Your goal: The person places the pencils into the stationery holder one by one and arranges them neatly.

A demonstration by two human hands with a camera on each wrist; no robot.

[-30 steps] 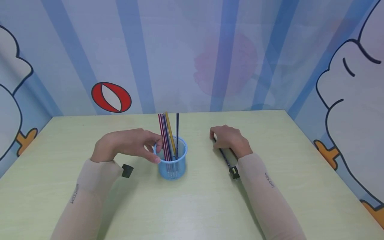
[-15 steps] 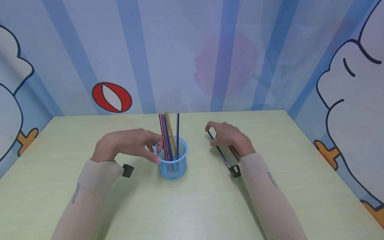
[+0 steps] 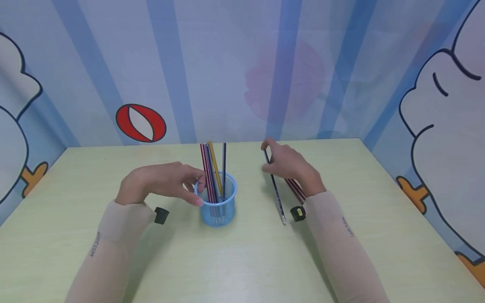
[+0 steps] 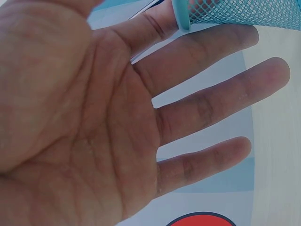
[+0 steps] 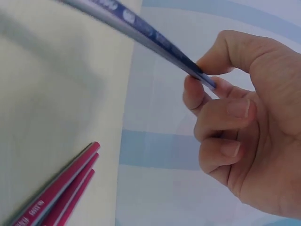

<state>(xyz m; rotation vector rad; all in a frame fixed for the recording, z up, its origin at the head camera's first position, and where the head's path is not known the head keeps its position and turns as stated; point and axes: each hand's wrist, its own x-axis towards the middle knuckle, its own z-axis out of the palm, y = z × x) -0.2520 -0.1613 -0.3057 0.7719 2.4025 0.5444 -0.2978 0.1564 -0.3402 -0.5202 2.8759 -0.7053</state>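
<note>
My left hand (image 3: 166, 180) pinches the rim of a light blue mesh pencil cup (image 3: 217, 214), with its index finger inside the rim. In the left wrist view, the other fingers stretch out straight below the cup's mesh wall (image 4: 244, 12). Several pencils (image 3: 209, 168) stand in the cup: striped red and blue ones, a yellow one and a dark blue one. To the right of the cup, my right hand (image 3: 291, 162) pinches a dark blue pencil (image 3: 277, 195) near its far end. It hangs tilted above the table, its other end towards me.
Red striped pencils (image 3: 295, 189) lie side by side on the table under my right wrist, partly hidden by it. The pale wooden table (image 3: 242, 261) ends at a blue striped backdrop (image 3: 227, 75).
My right hand has moved away from me and lifted the dark blue pencil off the table, baring more of the red pencils. The left hand and cup have stayed put.
</note>
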